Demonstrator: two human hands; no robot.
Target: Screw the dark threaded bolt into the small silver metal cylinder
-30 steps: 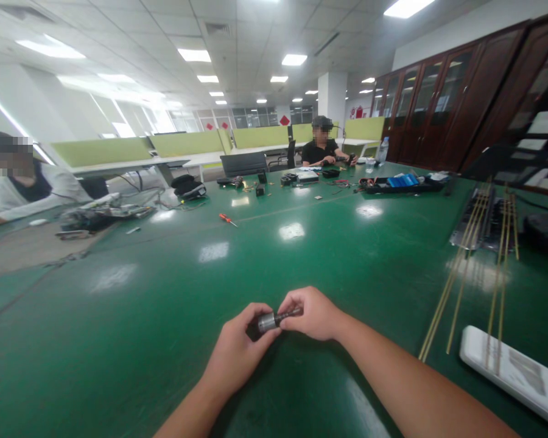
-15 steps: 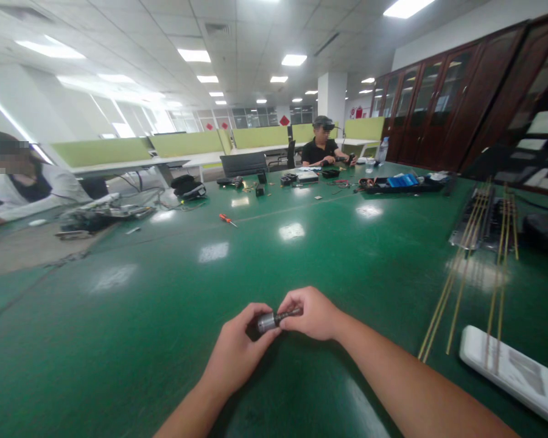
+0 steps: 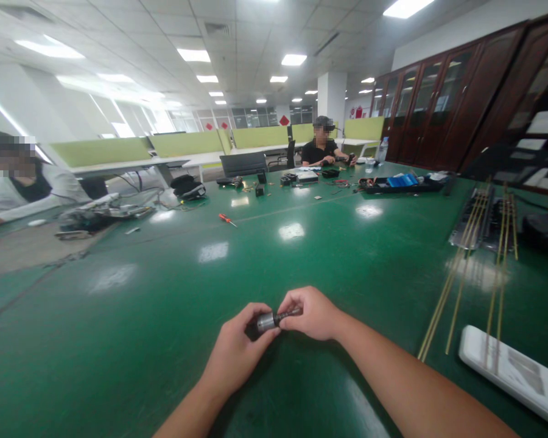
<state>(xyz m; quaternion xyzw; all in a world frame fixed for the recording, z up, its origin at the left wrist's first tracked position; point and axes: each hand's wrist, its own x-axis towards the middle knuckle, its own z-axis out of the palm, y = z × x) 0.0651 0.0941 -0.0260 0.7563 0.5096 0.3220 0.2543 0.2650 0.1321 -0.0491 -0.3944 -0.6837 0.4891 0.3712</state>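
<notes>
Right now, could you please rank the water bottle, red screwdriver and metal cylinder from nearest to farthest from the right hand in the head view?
1. Metal cylinder: left of the right hand.
2. Red screwdriver: farther ahead, left.
3. Water bottle: far side, right.

Metal cylinder (image 3: pixel 265 322), silver-grey, smooth, shiny highlight along its side, lower middle of frame, just left of the vertical midline. Lying sideways, tilted slightly, right end a bit higher in frame. Left end dark, partly in shadow. Narrow dark shaft (image 3: pixel 282 315) in line with it on the right, thinner than the cylinder, looks ribbed or stepped; far tip mostly covered by fingers. Can't tell if shaft and cylinder are one piece. Cylinder gripped in left hand (image 3: pixel 237 347), shaft pinched in right hand (image 3: pixel 316 313). Fine detail too small.
</notes>
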